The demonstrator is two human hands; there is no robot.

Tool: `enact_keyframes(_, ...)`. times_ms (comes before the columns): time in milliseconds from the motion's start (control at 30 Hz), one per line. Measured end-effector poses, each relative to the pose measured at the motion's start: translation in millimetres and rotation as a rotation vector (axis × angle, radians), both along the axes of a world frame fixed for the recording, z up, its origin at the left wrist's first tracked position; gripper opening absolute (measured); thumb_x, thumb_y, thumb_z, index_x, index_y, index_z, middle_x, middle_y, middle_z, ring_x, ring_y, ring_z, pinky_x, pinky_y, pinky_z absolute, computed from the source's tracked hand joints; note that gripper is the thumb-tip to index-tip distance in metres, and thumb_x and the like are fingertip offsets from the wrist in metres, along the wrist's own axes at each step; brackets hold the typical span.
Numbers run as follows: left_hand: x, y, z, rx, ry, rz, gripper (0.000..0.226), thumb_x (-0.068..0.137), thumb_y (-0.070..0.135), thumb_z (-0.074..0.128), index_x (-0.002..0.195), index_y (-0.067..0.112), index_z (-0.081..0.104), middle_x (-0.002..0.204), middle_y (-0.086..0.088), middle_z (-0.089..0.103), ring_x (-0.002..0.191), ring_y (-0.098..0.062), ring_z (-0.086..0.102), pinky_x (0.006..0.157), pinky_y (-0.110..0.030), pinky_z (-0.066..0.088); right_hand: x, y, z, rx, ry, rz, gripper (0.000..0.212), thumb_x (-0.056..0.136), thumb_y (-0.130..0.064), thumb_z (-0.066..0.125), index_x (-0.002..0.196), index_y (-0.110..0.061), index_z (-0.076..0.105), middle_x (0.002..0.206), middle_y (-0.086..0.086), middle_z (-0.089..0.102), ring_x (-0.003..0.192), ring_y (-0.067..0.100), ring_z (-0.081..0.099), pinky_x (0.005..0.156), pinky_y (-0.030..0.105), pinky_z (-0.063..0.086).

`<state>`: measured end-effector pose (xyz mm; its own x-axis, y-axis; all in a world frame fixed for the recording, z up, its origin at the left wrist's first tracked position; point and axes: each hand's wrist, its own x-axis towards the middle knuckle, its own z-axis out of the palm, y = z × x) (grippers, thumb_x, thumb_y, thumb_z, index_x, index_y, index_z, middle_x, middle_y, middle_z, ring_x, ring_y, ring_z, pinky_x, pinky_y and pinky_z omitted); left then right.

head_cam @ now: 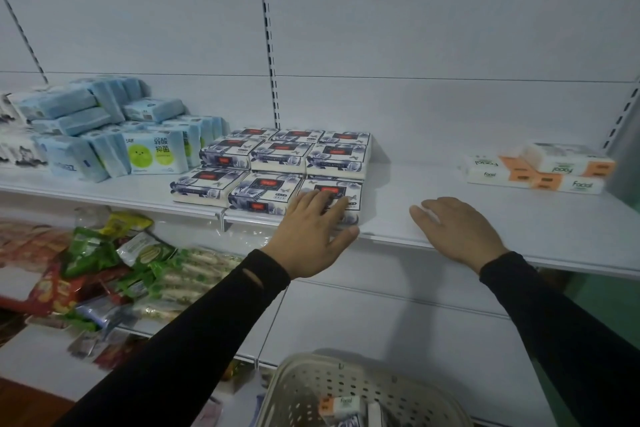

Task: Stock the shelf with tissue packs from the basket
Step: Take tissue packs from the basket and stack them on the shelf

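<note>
shelf (433,204): left hand (311,229) fingers flat on front floral tissue pack (332,196) at the edge; right hand (457,229) open, empty. basket (301,388) below holds more. risk: nudged pack slides off.

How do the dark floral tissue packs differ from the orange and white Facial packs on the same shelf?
The floral packs lie in a neat grid near the middle; the Facial packs form a small loose pile at the right end. The floral ones are many, the Facial ones few. The left hand rests on a floral pack; no hand touches the Facial ones. Both lie flat.
</note>
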<state>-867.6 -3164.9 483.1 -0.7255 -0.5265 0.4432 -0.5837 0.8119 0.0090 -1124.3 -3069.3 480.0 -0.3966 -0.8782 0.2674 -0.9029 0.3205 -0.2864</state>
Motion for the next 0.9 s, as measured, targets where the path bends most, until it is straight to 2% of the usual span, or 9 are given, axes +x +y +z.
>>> enact_keyframes(67, 2, -2, 1, 0.006, -0.011, -0.007, 0.07, 0.093, 0.062, 0.021, 0.138, 0.016, 0.047, 0.138, -0.013, 0.048, 0.13, -0.033, 0.04, 0.113, -0.047, 0.025, 0, 0, 0, -0.005, 0.0, 0.001, 0.065, 0.089, -0.066, 0.025, 0.116, -0.021, 0.063, 0.118, 0.005, 0.063, 0.116, 0.026, 0.053, 0.098, 0.038, 0.042)
enact_keyframes(200, 5, -6, 1, 0.014, -0.015, -0.034, 0.067, 0.094, 0.061, 0.024, 0.137, 0.015, 0.049, 0.135, -0.013, 0.05, 0.127, -0.032, 0.042, 0.111, -0.049, 0.03, -1, 1, -1, -0.009, -0.003, 0.003, 0.066, 0.089, -0.068, 0.025, 0.116, -0.022, 0.063, 0.122, 0.004, 0.062, 0.117, 0.026, 0.053, 0.1, 0.039, 0.042)
enact_keyframes(400, 6, -9, 1, 0.029, -0.018, -0.039, 0.069, 0.093, 0.063, 0.024, 0.139, 0.017, 0.047, 0.138, -0.014, 0.048, 0.13, -0.032, 0.04, 0.112, -0.049, 0.028, 3, 1, 0, -0.03, -0.006, 0.0, 0.053, 0.096, -0.055, 0.039, 0.128, -0.018, 0.06, 0.132, 0.007, 0.059, 0.125, 0.027, 0.049, 0.106, 0.037, 0.038)
enact_keyframes(567, 7, -10, 2, 0.062, 0.001, -0.055, 0.071, 0.092, 0.064, 0.024, 0.141, 0.017, 0.045, 0.142, -0.014, 0.046, 0.133, -0.034, 0.037, 0.113, -0.049, 0.027, -1, 0, -1, -0.015, -0.008, 0.012, 0.059, 0.095, -0.06, 0.035, 0.13, -0.019, 0.058, 0.136, 0.006, 0.056, 0.128, 0.025, 0.047, 0.108, 0.038, 0.036)
enact_keyframes(633, 10, -5, 5, 0.053, 0.05, -0.075, 0.069, 0.093, 0.061, 0.028, 0.142, 0.015, 0.046, 0.141, -0.014, 0.046, 0.133, -0.032, 0.037, 0.113, -0.047, 0.028, -3, -1, -3, -0.016, -0.01, 0.026, 0.063, 0.092, -0.066, 0.029, 0.122, -0.02, 0.062, 0.132, 0.007, 0.058, 0.125, 0.026, 0.05, 0.105, 0.039, 0.038)
enact_keyframes(700, 14, 3, 8, 0.026, 0.128, -0.124, 0.063, 0.095, 0.054, 0.036, 0.14, 0.013, 0.048, 0.139, -0.012, 0.049, 0.131, -0.029, 0.041, 0.111, -0.044, 0.031, -3, 1, -3, -0.102, -0.037, 0.038, 0.059, 0.092, -0.065, 0.029, 0.109, -0.02, 0.063, 0.127, 0.009, 0.06, 0.121, 0.027, 0.052, 0.101, 0.036, 0.039)
enact_keyframes(767, 19, 16, 5, 0.03, 0.238, -0.187, 0.054, 0.096, 0.046, 0.044, 0.136, 0.011, 0.053, 0.134, -0.009, 0.054, 0.126, -0.023, 0.046, 0.108, -0.036, 0.035, 3, 8, -4, -0.287, -0.006, 0.062, 0.052, 0.096, -0.053, 0.036, 0.113, -0.014, 0.065, 0.124, 0.009, 0.062, 0.118, 0.024, 0.054, 0.097, 0.027, 0.037)
enact_keyframes(833, 25, 32, -3, 0.116, 0.312, -0.206, 0.05, 0.096, 0.045, 0.045, 0.132, 0.013, 0.057, 0.131, -0.003, 0.057, 0.123, -0.016, 0.047, 0.104, -0.024, 0.034, 15, 18, -5, -0.48, 0.099, 0.142, 0.043, 0.097, -0.042, 0.043, 0.112, -0.01, 0.067, 0.118, 0.008, 0.064, 0.112, 0.022, 0.057, 0.092, 0.024, 0.038)
enact_keyframes(900, 30, 45, -17, 0.237, 0.318, -0.189, 0.049, 0.096, 0.049, 0.044, 0.131, 0.017, 0.058, 0.131, 0.002, 0.058, 0.124, -0.01, 0.047, 0.101, -0.019, 0.033, 29, 31, -12, -0.611, 0.166, 0.246, 0.035, 0.097, -0.032, 0.049, 0.108, -0.007, 0.069, 0.113, 0.011, 0.065, 0.106, 0.023, 0.059, 0.089, 0.025, 0.043)
